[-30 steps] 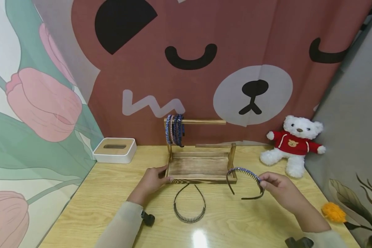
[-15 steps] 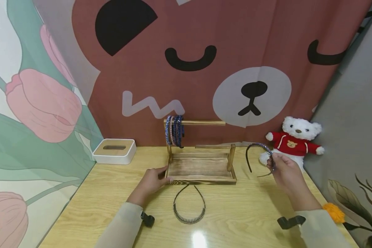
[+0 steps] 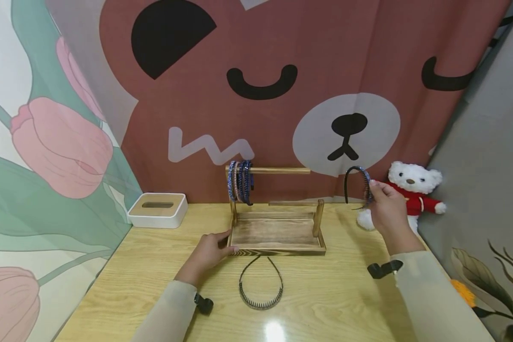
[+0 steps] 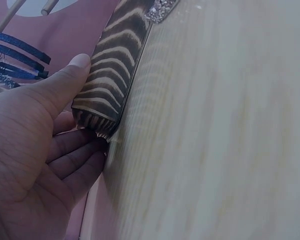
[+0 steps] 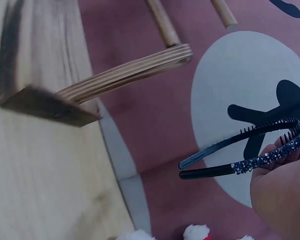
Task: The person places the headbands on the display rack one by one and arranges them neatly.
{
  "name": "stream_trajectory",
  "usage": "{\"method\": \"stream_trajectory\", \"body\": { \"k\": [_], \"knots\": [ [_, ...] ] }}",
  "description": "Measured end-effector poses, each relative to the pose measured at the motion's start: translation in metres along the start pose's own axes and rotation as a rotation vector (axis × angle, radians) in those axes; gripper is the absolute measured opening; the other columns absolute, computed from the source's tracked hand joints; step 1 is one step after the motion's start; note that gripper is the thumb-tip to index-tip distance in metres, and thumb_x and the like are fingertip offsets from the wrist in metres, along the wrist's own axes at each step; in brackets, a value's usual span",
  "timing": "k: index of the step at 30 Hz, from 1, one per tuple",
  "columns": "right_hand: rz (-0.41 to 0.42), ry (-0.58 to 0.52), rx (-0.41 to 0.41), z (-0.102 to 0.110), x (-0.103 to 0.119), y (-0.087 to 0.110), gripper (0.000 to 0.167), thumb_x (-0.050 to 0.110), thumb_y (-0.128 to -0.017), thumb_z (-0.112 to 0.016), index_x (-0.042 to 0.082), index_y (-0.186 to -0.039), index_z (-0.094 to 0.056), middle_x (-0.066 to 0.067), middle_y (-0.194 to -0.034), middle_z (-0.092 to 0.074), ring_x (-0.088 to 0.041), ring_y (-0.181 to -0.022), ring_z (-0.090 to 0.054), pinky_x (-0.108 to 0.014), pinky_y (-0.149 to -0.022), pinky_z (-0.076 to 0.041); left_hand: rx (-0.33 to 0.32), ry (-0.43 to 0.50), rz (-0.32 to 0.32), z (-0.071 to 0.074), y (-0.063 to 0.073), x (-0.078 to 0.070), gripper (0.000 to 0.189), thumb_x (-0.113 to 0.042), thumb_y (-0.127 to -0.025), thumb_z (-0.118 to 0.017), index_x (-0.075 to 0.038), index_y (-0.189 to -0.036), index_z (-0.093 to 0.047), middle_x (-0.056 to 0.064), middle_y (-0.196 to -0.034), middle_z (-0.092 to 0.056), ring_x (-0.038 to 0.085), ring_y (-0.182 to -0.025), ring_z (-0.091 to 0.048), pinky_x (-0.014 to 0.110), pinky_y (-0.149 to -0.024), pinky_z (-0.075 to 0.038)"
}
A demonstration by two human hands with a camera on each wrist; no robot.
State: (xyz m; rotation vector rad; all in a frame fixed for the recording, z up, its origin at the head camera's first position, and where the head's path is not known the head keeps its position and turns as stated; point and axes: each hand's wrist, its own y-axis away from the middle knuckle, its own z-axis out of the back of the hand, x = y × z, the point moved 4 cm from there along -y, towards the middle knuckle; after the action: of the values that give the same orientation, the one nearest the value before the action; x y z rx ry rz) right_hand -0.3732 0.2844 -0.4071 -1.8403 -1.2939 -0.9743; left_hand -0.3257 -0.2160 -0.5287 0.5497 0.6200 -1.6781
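My right hand (image 3: 388, 209) pinches a dark toothed headband (image 3: 359, 178) by its side, raised right of the wooden rack. In the right wrist view blue and silver glitter covers part of this headband (image 5: 270, 159), and its two ends point left toward the rack. My left hand (image 3: 207, 254) holds the front left corner of the wooden rack (image 3: 278, 251); in the left wrist view the thumb lies along the striped wood (image 4: 110, 75) and the fingers bend at its end. Several glittery headbands (image 3: 240, 183) hang at the left of the rack's upper rod (image 3: 282, 170). Another headband (image 3: 261, 305) lies on the table before the rack.
A white tissue box (image 3: 158, 218) with a wooden top stands at the back left. A white teddy bear (image 3: 415, 176) in a red hoodie sits behind my right hand. An orange fluffy ball (image 3: 463, 292) lies at the right edge. A bear-print curtain hangs behind the table.
My right hand has carried the glittery headband up and away from the rack's right front, toward the back near the teddy bear. My left hand has stayed at the rack's corner.
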Motion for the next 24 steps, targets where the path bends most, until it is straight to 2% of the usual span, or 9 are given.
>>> {"method": "stream_trajectory", "body": {
  "k": [4, 8, 16, 24],
  "knots": [
    [0.003, -0.081, -0.041, -0.01, 0.003, -0.009, 0.018, 0.012, -0.106, -0.071, 0.008, -0.088, -0.076, 0.002, -0.087, -0.069, -0.01, -0.084, -0.062, -0.021, -0.072, -0.056, 0.003, -0.001, 0.0, 0.0, 0.0, 0.0, 0.07, -0.044, -0.098, -0.084, -0.014, -0.157, -0.061, 0.02, -0.152, -0.065, 0.04, -0.144, -0.06, 0.057, -0.119, -0.052],
    [0.015, -0.13, -0.068, -0.018, 0.004, -0.012, 0.021, 0.007, -0.104, -0.073, 0.007, -0.083, -0.075, 0.001, -0.086, -0.069, -0.009, -0.083, -0.063, -0.019, -0.072, -0.056, 0.006, -0.005, 0.0, 0.0, 0.0, 0.0, 0.071, -0.045, -0.098, -0.083, -0.014, -0.157, -0.061, 0.019, -0.151, -0.066, 0.039, -0.143, -0.062, 0.056, -0.117, -0.053],
    [0.034, -0.126, -0.089, -0.036, -0.002, -0.012, 0.023, 0.005, -0.104, -0.074, 0.007, -0.081, -0.077, 0.0, -0.087, -0.07, -0.011, -0.085, -0.062, -0.019, -0.071, -0.056, 0.006, -0.006, -0.004, 0.0, -0.001, 0.001, 0.071, -0.045, -0.097, -0.084, -0.014, -0.157, -0.061, 0.019, -0.15, -0.066, 0.039, -0.142, -0.062, 0.056, -0.117, -0.053],
    [0.077, -0.109, -0.064, -0.076, -0.02, -0.008, 0.028, 0.004, -0.107, -0.068, 0.01, -0.08, -0.073, 0.002, -0.087, -0.066, -0.011, -0.083, -0.063, -0.018, -0.073, -0.056, -0.002, -0.012, -0.009, -0.001, -0.001, 0.001, 0.07, -0.044, -0.097, -0.085, -0.013, -0.156, -0.062, 0.017, -0.15, -0.067, 0.038, -0.142, -0.063, 0.055, -0.117, -0.053]
  ]
}}
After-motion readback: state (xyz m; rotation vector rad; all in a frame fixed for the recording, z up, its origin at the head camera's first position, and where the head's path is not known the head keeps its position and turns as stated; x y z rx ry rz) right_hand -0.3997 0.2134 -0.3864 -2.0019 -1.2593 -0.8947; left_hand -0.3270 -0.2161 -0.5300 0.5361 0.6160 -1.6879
